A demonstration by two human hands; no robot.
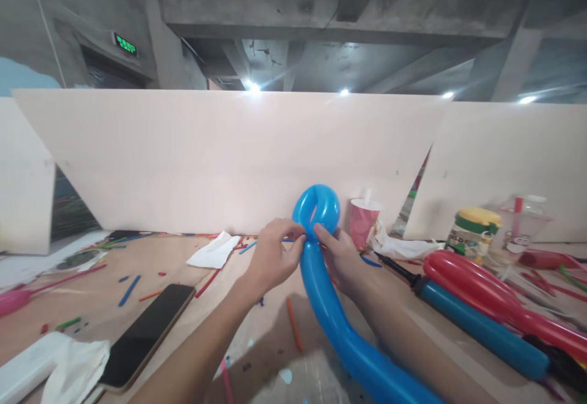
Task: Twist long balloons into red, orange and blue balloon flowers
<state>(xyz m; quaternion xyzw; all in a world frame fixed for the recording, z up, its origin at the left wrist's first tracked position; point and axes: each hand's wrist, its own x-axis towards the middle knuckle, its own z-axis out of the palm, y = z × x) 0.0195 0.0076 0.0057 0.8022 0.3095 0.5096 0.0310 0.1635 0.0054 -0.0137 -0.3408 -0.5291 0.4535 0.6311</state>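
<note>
A long blue modelling balloon point(328, 306) runs from the bottom right up to my hands, where its far end is bent into a rounded loop. My left hand point(277, 251) pinches the balloon at the narrow neck just below the loop, thumb and forefinger together. On the other side, my right hand point(342, 257) grips the same spot, its thumb pressed against the loop's base and its other fingers partly hidden behind the balloon. Below the neck, the tube bends and passes over my right forearm's inner side.
A black phone point(149, 334) and white tissue point(77, 370) lie at left. A blue hand pump point(481, 324) rests beside a red balloon point(477, 288) at right. Behind stand a pink cup point(363, 224), a yellow-lidded tub point(474, 230) and a pale board point(220, 159). Balloon scraps litter the table.
</note>
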